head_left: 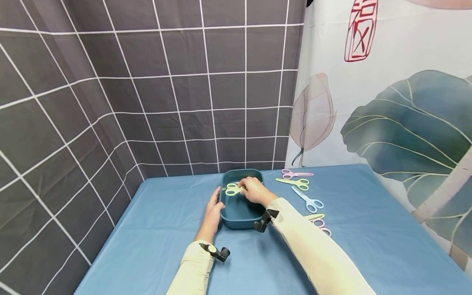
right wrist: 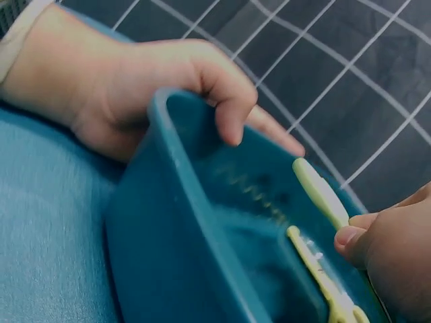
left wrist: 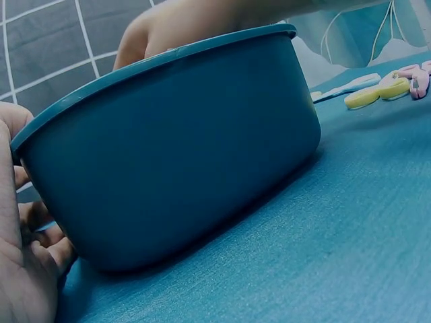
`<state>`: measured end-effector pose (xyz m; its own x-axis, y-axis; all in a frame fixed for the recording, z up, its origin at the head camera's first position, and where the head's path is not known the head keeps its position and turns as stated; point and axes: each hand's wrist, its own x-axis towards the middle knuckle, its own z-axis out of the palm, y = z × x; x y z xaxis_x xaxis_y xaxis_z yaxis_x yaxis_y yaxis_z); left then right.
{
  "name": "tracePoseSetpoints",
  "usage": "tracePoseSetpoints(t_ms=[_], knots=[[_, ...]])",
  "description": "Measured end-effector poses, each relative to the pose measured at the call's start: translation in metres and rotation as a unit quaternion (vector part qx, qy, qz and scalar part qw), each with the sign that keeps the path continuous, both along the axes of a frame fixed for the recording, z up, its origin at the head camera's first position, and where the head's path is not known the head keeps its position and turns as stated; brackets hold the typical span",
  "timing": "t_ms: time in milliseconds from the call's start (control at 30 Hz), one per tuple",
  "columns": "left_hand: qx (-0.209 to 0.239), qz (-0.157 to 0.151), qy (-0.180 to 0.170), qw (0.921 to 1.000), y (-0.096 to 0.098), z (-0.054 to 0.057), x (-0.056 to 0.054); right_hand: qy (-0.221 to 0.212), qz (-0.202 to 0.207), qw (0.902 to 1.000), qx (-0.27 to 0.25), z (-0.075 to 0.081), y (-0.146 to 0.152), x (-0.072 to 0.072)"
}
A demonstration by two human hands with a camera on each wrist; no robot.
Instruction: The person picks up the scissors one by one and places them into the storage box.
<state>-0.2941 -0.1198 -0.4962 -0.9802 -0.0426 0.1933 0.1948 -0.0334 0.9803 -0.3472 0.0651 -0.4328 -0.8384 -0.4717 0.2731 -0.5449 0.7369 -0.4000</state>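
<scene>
A deep blue plastic bin (head_left: 241,223) stands on the table. My left hand (head_left: 213,211) grips its left wall, the thumb bent over the rim and the other fingers outside, as the right wrist view shows. Reaching over the bin, my right hand (head_left: 254,191) pinches a pair of yellow-green scissors (right wrist: 318,188) between thumb and fingers; part of them is hidden by the hand. Below, inside the bin, lies another yellow-green pair of scissors (right wrist: 323,282). The left wrist view shows mostly the bin's outer wall, which hides its inside.
Right of the bin lie pink scissors (head_left: 296,174), yellow-green scissors (head_left: 295,182) and light blue scissors (head_left: 307,200). Nearer, further scissors with purple handles (head_left: 319,223) are partly covered by my right sleeve. A blue cloth (head_left: 166,221) covers the table; a dark gridded curtain (head_left: 184,94) hangs behind.
</scene>
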Motion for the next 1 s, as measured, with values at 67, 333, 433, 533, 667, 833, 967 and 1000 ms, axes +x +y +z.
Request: tracePoseSetpoints(t_ms=[67,333,433,533,667,833,967,1000], knots=[[0.0,-0.002,-0.003,1.0,0.0,0.001,-0.001,-0.005,-0.006,0.9997,0.023,-0.003,-0.003,-0.004],[-0.002,-0.02,-0.002,0.9998,0.003,0.024,0.015,-0.01,-0.015,0.9961,0.086,-0.016,-0.009,-0.011],[-0.005,-0.018,-0.001,0.9998,0.003,0.031,0.022,-0.012,-0.013,0.996,0.088,-0.019,-0.011,-0.01],[-0.009,-0.016,0.003,0.9998,0.004,0.033,0.024,-0.006,-0.013,0.9955,0.094,-0.022,-0.012,-0.011],[-0.004,-0.016,0.0,0.9999,0.003,0.032,0.023,0.001,-0.018,0.994,0.108,-0.026,-0.013,-0.013],[-0.004,-0.018,-0.006,0.9998,0.001,0.03,0.022,-0.001,-0.017,0.9914,0.129,-0.028,-0.013,-0.013],[-0.005,-0.022,-0.004,0.9997,0.001,0.03,0.022,-0.01,-0.014,0.9919,0.125,-0.027,-0.013,-0.01],[-0.004,-0.022,-0.003,0.9997,0.002,0.03,0.022,-0.011,-0.014,0.9924,0.122,-0.026,-0.013,-0.009]])
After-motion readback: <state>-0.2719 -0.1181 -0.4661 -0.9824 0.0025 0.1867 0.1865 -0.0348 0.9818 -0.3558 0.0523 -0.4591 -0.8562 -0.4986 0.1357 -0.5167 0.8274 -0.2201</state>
